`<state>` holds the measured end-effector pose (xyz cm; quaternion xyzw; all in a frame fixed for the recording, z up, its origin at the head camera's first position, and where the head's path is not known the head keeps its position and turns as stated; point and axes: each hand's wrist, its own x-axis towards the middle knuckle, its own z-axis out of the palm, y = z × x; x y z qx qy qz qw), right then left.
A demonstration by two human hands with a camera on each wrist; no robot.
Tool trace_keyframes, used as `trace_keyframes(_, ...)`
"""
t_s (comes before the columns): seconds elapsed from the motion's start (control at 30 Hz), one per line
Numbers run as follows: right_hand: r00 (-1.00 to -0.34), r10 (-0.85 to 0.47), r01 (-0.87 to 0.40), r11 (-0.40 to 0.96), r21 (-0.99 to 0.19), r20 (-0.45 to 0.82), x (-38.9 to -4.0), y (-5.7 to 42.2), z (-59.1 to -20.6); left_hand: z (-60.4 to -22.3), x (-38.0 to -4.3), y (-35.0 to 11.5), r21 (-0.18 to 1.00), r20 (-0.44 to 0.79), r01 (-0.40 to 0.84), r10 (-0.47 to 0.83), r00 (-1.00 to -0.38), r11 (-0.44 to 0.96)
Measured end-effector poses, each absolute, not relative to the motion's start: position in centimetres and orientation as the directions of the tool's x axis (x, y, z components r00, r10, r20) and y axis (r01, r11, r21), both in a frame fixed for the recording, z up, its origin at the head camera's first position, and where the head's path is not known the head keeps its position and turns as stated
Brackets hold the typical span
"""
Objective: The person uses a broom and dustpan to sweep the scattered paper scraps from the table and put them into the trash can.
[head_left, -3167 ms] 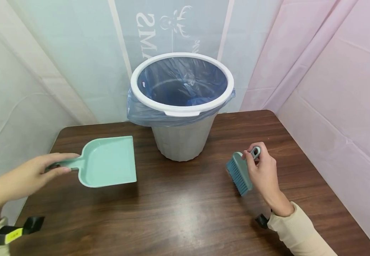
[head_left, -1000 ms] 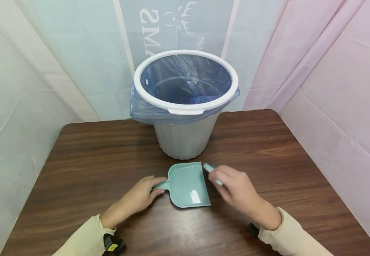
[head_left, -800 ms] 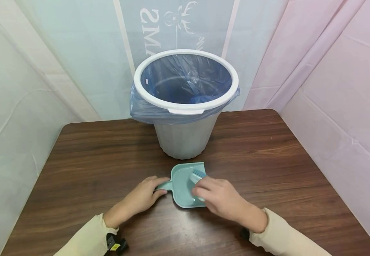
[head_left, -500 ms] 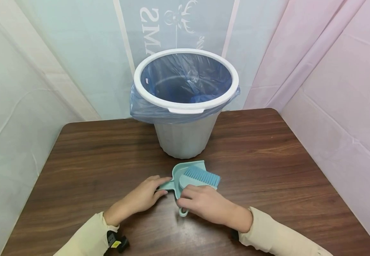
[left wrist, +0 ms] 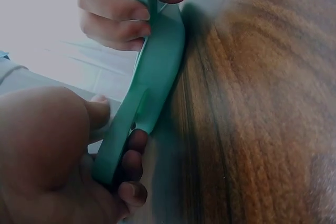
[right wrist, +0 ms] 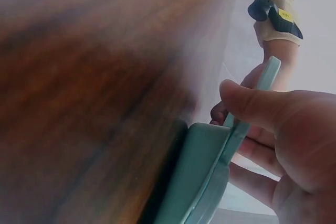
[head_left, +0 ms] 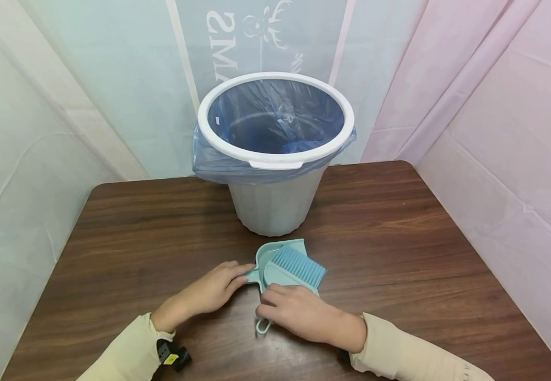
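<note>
A mint-green dustpan (head_left: 268, 252) lies on the table just in front of the bin. My left hand (head_left: 211, 288) grips its handle; in the left wrist view, curled fingers (left wrist: 132, 163) wrap round that handle (left wrist: 116, 142). Over the pan sits a small hand brush (head_left: 282, 276), its blue bristles (head_left: 300, 266) facing away to the right across the pan's open edge. My right hand (head_left: 299, 312) holds the brush by its handle, whose loop pokes out below the fingers. In the right wrist view the thumb (right wrist: 252, 103) presses on the brush handle. The brush covers much of the pan.
A grey bin (head_left: 275, 206) with a white rim (head_left: 275, 157) and a blue liner bag (head_left: 228, 166) stands upright behind the dustpan. Brown wood table (head_left: 161, 227) spreads to both sides. Pale cloth walls (head_left: 508, 132) enclose the left, back and right.
The dustpan came from the left to the middle and down onto the table. The brush moved left from the right side, over the pan, and turned bristles outward. Both hands kept their holds.
</note>
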<state>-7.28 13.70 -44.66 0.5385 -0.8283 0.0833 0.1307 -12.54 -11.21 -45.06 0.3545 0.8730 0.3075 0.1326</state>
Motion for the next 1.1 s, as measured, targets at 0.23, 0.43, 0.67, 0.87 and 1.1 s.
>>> trace_keyframes(0.23, -0.325, -0.889, -0.911, 0.386, 0.144, 0.322, -7.8, 13.4, -44.5, -45.2, -12.6, -11.3, 0.599, 0.049, 0.580, 0.698, -0.714, 0.551)
trace_keyframes(0.43, -0.323, -0.891, -0.902, 0.392, 0.180, 0.320, -7.9, 13.3, -44.4, -45.2, -12.5, -11.2, 0.605, 0.042, 0.563, 0.684, -0.729, 0.563)
trace_keyframes(0.67, -0.365, -0.892, -0.898, 0.413, 0.150, 0.266, -7.8, 13.3, -44.4, -44.9, -12.2, -11.1, 0.591, -0.001, 0.533, 0.662, -0.749, 0.605)
trace_keyframes(0.87, -0.405, -0.885, -0.899, 0.431, 0.078, 0.229, -7.7, 13.7, -44.1, -44.8, -12.3, -11.1, 0.590, -0.005, 0.521, 0.649, -0.761, 0.616)
trace_keyframes(1.1, -0.466, -0.857, -0.885, 0.442, -0.149, 0.219, -8.6, 15.4, -42.6, -44.1, -12.7, -12.1, 0.547, 0.038, 0.531, 0.615, -0.788, 0.647)
